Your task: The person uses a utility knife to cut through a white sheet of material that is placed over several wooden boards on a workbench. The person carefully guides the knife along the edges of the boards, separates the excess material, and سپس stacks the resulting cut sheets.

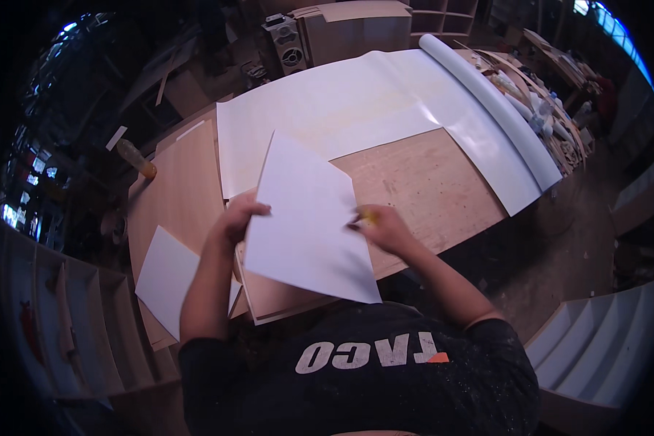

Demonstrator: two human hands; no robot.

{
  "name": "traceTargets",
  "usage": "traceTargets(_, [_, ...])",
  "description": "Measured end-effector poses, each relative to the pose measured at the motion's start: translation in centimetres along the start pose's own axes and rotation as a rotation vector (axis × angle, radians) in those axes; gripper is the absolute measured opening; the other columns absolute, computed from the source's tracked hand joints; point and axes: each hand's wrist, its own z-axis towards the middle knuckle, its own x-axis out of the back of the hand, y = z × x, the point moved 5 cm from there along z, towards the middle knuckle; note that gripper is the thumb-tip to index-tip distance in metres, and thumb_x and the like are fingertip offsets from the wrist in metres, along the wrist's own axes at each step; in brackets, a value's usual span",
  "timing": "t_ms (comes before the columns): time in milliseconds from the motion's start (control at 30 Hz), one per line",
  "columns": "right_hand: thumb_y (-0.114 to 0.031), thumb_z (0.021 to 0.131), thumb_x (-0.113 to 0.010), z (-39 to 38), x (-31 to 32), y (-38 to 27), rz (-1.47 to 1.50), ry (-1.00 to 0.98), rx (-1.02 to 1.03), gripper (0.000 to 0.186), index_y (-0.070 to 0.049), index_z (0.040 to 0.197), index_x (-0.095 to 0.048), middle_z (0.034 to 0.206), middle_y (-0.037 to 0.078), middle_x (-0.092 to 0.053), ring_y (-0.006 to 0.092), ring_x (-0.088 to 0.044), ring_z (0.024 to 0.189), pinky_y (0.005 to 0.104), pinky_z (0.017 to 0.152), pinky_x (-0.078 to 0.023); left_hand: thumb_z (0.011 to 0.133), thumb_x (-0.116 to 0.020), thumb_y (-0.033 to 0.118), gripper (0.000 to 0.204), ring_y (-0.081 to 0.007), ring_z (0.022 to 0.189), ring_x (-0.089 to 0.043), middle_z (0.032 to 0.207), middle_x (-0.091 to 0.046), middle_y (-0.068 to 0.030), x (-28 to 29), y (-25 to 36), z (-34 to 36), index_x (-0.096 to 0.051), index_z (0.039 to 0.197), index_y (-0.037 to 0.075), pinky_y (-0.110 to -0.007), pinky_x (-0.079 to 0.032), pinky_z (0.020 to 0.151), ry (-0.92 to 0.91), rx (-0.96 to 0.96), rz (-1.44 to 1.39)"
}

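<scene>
A white flat panel [301,218] is tilted up in front of me over the workbench. My left hand [240,218] grips its left edge, thumb lying over the white face. At the panel's right edge, my right hand [387,229] is closed around a small tool [371,216] with a yellow part and a dark end. Motion blurs this tool, so its exact kind is unclear. Behind the panel, a large white glossy sheet [298,109] lies across the bench, its right end rolled up.
Bare plywood [421,174] shows beside the sheet. Another white panel [168,276] lies at the left, with a bottle [136,160] of yellowish contents farther back. Scraps [545,109] pile up at the far right. Shelf units [87,312] stand on the near left and near right.
</scene>
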Motion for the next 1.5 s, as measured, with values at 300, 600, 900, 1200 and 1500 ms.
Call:
traceTargets(300, [-0.038, 0.094, -0.065, -3.5, -1.2, 16.8, 0.617, -0.117, -0.769, 0.048, 0.006, 0.113, -0.063, 0.101, 0.014, -0.069, 0.024, -0.068, 0.086, 0.0367, 0.074, -0.056, 0.08, -0.062, 0.006, 0.05, -0.0236, 0.101, -0.066, 0.113, -0.064, -0.0173, -5.1, -2.9, -2.5, -0.051, 0.127, -0.009, -0.035, -0.054, 0.088, 0.078, -0.18, -0.321])
traceTargets(600, [-0.014, 0.089, -0.066, 0.1, 2.9, 11.2, 0.822, -0.213, -0.418, 0.036, 0.006, 0.118, -0.058, 0.099, 0.012, -0.068, 0.0197, -0.068, 0.086, 0.0351, 0.077, -0.057, 0.082, -0.065, 0.01, 0.057, -0.0222, 0.107, -0.064, 0.12, -0.062, -0.0157, -4.8, -5.6, -8.4, -0.046, 0.133, -0.007, -0.035, -0.052, 0.093, 0.156, -0.382, -0.459])
traceTargets(900, [-0.012, 0.086, -0.071, 6.6, -10.2, -0.5, 0.779, -0.547, -0.307, 0.036, 0.009, 0.113, -0.06, 0.096, 0.011, -0.067, 0.0188, -0.067, 0.084, 0.0323, 0.081, -0.055, 0.084, -0.064, 0.008, 0.047, -0.0234, 0.105, -0.065, 0.117, -0.064, -0.0159, 3.6, -11.8, -25.4, -0.052, 0.126, -0.01, -0.037, -0.053, 0.091, 0.588, -0.17, -0.339])
traceTargets(1200, [-0.023, 0.09, -0.072, 6.3, -35.5, -6.4, 0.541, -0.869, -0.269, 0.03, 0.006, 0.096, -0.069, 0.082, 0.008, -0.066, 0.0155, -0.061, 0.072, 0.0332, 0.068, -0.049, 0.09, -0.068, 0.017, 0.04, -0.0243, 0.09, -0.068, 0.104, -0.068, -0.0183, 17.0, -24.2, -40.5, -0.061, 0.113, -0.015, -0.036, -0.057, 0.075, 1.204, 0.026, -0.427])
traceTargets(1500, [-0.036, 0.084, -0.077, 6.1, -39.3, -7.5, 0.027, -0.914, -0.268, 0.036, -0.001, 0.089, -0.073, 0.065, 0.004, -0.061, 0.0122, -0.05, 0.05, 0.0271, 0.047, -0.044, 0.077, -0.081, 0.032, 0.092, -0.0342, 0.118, -0.057, 0.134, -0.051, -0.029, 26.3, -30.7, -44.6, -0.033, 0.139, -0.017, -0.041, -0.045, 0.101, 1.62, 0.149, 0.298])
